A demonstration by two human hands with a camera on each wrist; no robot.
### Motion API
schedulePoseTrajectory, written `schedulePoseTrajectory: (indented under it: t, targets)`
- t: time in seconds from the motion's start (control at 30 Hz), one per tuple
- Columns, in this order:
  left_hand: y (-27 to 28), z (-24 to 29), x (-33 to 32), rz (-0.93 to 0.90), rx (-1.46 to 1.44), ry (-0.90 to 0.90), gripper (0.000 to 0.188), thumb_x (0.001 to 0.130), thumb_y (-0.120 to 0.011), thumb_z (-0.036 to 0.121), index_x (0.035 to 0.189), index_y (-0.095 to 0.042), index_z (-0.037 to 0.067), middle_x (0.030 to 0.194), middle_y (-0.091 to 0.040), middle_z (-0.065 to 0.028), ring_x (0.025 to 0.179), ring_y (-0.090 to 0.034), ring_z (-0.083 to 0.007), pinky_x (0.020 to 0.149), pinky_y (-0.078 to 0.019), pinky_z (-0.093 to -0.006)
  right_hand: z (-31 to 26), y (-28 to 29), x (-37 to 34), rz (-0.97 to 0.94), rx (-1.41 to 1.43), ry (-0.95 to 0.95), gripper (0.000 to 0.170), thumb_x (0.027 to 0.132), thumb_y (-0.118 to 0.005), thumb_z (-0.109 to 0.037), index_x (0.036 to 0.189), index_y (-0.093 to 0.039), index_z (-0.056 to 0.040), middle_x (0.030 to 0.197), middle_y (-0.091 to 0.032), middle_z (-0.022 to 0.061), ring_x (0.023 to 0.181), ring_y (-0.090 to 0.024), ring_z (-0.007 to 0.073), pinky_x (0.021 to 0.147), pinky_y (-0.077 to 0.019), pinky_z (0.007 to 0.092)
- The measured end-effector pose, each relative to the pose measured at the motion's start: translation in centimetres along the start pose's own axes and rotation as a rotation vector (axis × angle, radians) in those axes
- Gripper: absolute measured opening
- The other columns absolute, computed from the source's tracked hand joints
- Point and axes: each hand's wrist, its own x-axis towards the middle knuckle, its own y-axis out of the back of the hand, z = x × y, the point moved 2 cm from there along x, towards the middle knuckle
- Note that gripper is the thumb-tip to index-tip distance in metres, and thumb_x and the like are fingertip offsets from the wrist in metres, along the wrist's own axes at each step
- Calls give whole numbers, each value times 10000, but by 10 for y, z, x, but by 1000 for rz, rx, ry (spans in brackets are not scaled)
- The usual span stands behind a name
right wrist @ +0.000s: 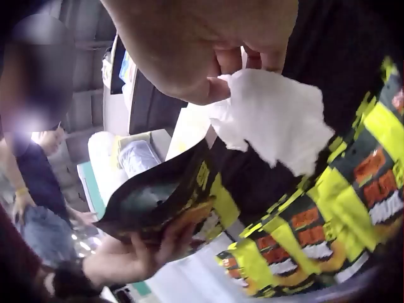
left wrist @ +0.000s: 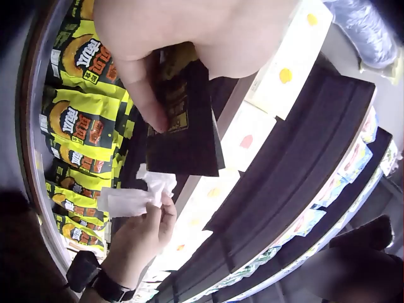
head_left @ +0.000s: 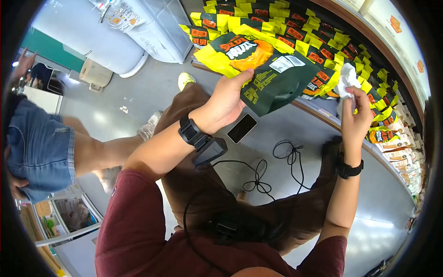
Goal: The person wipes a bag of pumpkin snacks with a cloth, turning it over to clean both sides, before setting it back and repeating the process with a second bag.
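Pinching the tissue [head_left: 347, 82] in your right hand [head_left: 358, 121], you grip the pouch [head_left: 277, 76] with your left [head_left: 224, 102] near the shelf's front edge [head_left: 323, 119]; only the head view shows the phone [head_left: 242, 128] on the floor [head_left: 147, 81].

On my right wrist feed, 2 hands were at work. At the top, the right hand [right wrist: 208, 47] pinched a crumpled white tissue [right wrist: 281, 117], which hung from its fingertips with a ragged lower edge. Below and to the left, I saw the left hand [right wrist: 136, 255] grip a dark packet [right wrist: 151, 199] from beneath, well apart from the tissue. Black-and-yellow packets [right wrist: 315, 237] stood in a row at lower right. At far left, I made out a blurred person [right wrist: 41, 183].
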Motion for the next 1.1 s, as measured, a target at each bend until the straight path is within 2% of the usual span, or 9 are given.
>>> schedulePoseTrajectory:
  t: [0.1,0.17,0.23,0.43,0.53,0.63,0.7,0.9,1.1]
  targets:
    - [-1,2,-2,-64,-16,52,346,983,-520,154,1294,-484,8,1246,-600,-87,1101,-608,-184,947,-493,-336,-17,-22,-6,-70,496,-64,263,849,-484,102,1079,-578,14,1074,-617,35,1026,-573,125,859,-443,262]
    - [-2,-1,-2,-125,-69,108,352,974,-529,130,1305,-481,20,1241,-601,-66,1070,-621,-173,898,-523,-338,-19,-27,-12,-125,544,-121,269,865,-490,92,1112,-563,16,1121,-604,51,1061,-555,116,906,-415,246]
    - [-4,-2,-2,-142,-56,92,353,975,-526,130,1308,-480,20,1243,-599,-65,1074,-618,-170,903,-521,-336,-17,-36,-15,-209,866,-358,257,891,-506,56,1138,-558,7,1135,-607,55,1076,-543,105,918,-415,254]
    - [-5,-1,-5,-188,-21,102,374,996,-498,182,1329,-461,15,1264,-592,-99,1122,-601,-188,978,-482,-340,-17,-32,-14,-151,1195,-541,281,917,-519,-83,1184,-532,4,1148,-612,87,989,-604,162,844,-496,294]
    - [-6,-1,-6,-195,-14,102,378,996,-497,181,1334,-460,15,1273,-589,-100,1126,-599,-189,978,-481,-336,-6,-30,-15,-268,1545,-722,386,903,-532,-132,1267,-486,-12,1146,-611,112,1008,-615,206,841,-522,329]
    - [-7,-3,-6,-183,8,84,380,997,-494,180,1337,-459,14,1276,-588,-101,1129,-599,-191,980,-481,-336,-17,-41,-25,-272,1476,-699,374,942,-504,-168,1284,-507,-17,1140,-646,88,962,-647,175,813,-542,312]
    - [-4,-5,-3,-181,4,97,379,999,-490,182,1337,-459,13,1276,-588,-104,1130,-598,-194,981,-481,-339,-29,-50,-31,-169,1459,-765,335,968,-489,-176,1275,-504,-42,1215,-611,64,1055,-611,171,915,-500,333]
    - [-3,-4,-5,-146,4,96,358,993,-499,155,1320,-473,11,1267,-589,-99,1102,-608,-187,950,-499,-336,-41,-56,-33,-192,1246,-625,308,994,-500,-201,1260,-501,-45,1183,-609,52,1076,-594,153,933,-482,325]
    - [-1,-3,-4,-101,2,55,339,982,-523,137,1299,-493,22,1254,-594,-78,1074,-618,-170,910,-519,-325,-41,-69,-44,-228,1228,-721,141,961,-591,-161,1076,-543,-95,1016,-639,10,908,-613,92,776,-523,280]
